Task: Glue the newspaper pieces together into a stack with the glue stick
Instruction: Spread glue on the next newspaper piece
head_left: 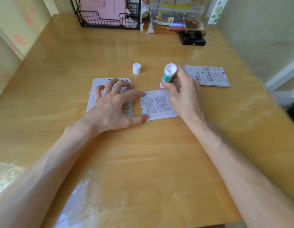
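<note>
A single newspaper piece (157, 104) is pinned flat on the wooden table (143, 153) by the left hand (110, 106). The hand is spread, and the straight index fingertip and thumb tip are pressed on the sheet's near-side corners. The other three fingers are arched, with their tips resting on a stack of pieces (96, 89) that lies beneath the palm. The glue stick (167, 76) is grasped in the curled fingers of the right hand (184, 92) and held tilted just above the sheet's far corner, its round white end turned upward. The white cap (136, 68) is seen standing upright beyond the left fingertips, apart from the papers. A loose pile of newspaper (210, 76) is seen just beyond the right knuckles. A black wire basket (110, 22) and a clear plastic box (175, 12) are set along the table's far edge.
</note>
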